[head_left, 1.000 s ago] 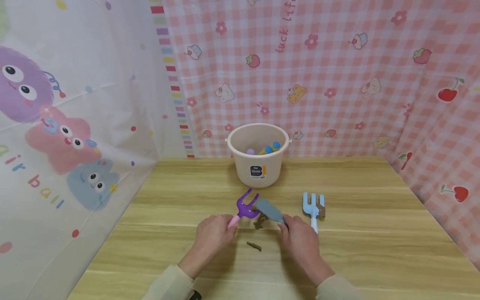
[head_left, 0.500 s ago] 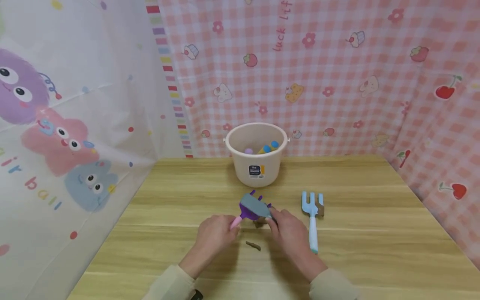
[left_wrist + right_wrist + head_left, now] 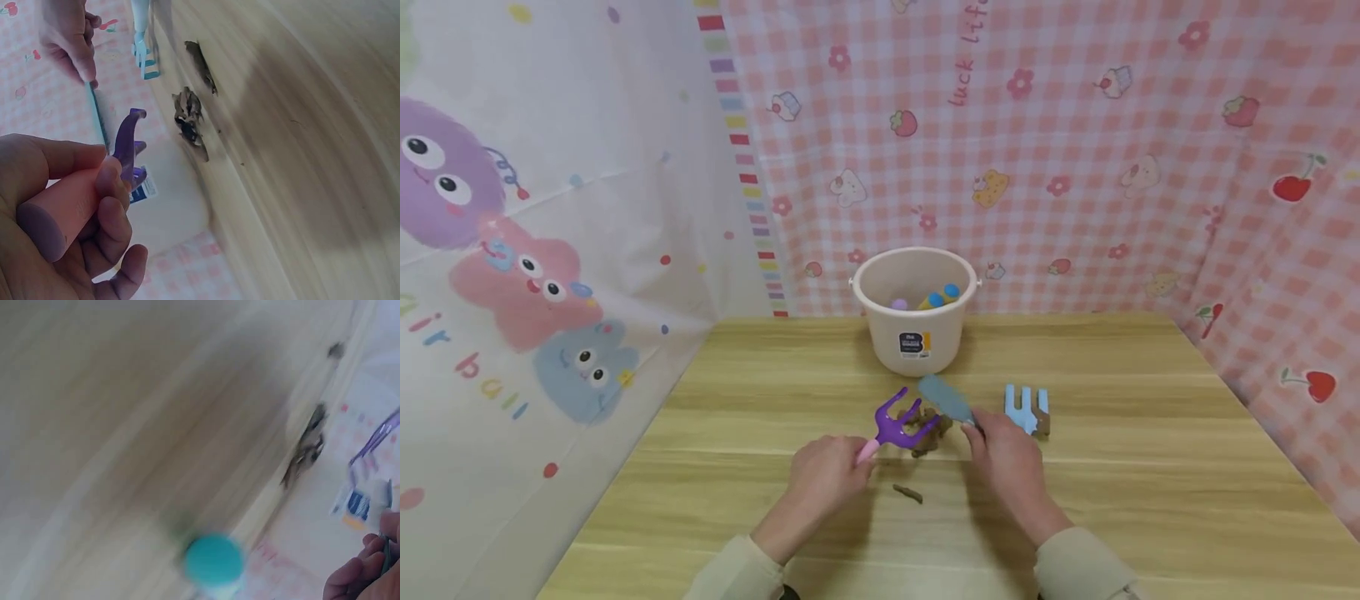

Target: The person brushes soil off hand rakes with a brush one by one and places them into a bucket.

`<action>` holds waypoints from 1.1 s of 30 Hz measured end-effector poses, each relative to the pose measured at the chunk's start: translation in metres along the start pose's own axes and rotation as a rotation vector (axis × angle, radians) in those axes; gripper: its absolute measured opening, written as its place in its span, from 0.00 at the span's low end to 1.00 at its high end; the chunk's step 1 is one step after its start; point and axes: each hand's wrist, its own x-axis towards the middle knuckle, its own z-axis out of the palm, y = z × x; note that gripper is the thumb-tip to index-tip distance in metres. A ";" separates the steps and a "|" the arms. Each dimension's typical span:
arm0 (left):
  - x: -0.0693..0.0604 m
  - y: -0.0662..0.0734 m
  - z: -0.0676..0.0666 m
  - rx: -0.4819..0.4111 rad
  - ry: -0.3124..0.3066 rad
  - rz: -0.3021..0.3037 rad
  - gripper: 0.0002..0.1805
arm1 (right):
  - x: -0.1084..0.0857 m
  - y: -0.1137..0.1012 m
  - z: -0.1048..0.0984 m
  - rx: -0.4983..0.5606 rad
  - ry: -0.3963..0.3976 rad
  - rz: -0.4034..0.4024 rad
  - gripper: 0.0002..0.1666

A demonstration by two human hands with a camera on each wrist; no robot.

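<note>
My left hand (image 3: 826,471) grips the pink handle of a purple toy garden fork (image 3: 895,428), tines pointing away and raised above the table. My right hand (image 3: 1009,467) holds a flat grey-blue tool (image 3: 946,398) with a long, brush-like head, just right of the fork and apart from it. Below them lie crumpled brown clumps (image 3: 934,437), partly hidden by the tines. A thin brown strip (image 3: 907,493) lies nearer me. To the right rests a light blue toy fork (image 3: 1021,408) with brown matter on one tine; my right hand hides its handle in the head view.
A cream bucket (image 3: 917,342) stands behind the fork, with a purple thing and blue-and-yellow things inside. The wooden table (image 3: 760,392) meets a pink checked cloth (image 3: 1045,167) at the back and a white printed cloth (image 3: 647,208) on the left.
The grey-blue tool crossed left over the purple fork's tines, then my right hand drew it back right and away. More brown clumps show under the fork now.
</note>
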 end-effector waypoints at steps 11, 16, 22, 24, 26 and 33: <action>0.004 0.007 -0.006 -0.022 -0.024 0.009 0.06 | -0.007 -0.012 0.007 -0.001 -0.060 0.050 0.13; 0.005 0.002 -0.010 -0.003 -0.011 0.001 0.06 | -0.003 0.007 0.003 -0.031 -0.018 0.053 0.10; 0.009 -0.005 -0.025 -0.001 0.035 -0.035 0.07 | -0.001 0.019 -0.007 -0.039 -0.019 0.071 0.09; 0.012 -0.005 -0.035 -0.016 0.038 -0.049 0.09 | -0.002 0.019 -0.009 -0.039 -0.020 0.063 0.08; 0.015 -0.005 -0.045 -0.046 0.035 -0.067 0.11 | -0.003 0.018 -0.011 -0.033 -0.023 0.067 0.07; 0.044 -0.011 -0.076 -0.129 0.080 -0.116 0.21 | -0.011 0.015 -0.015 0.019 -0.042 0.116 0.07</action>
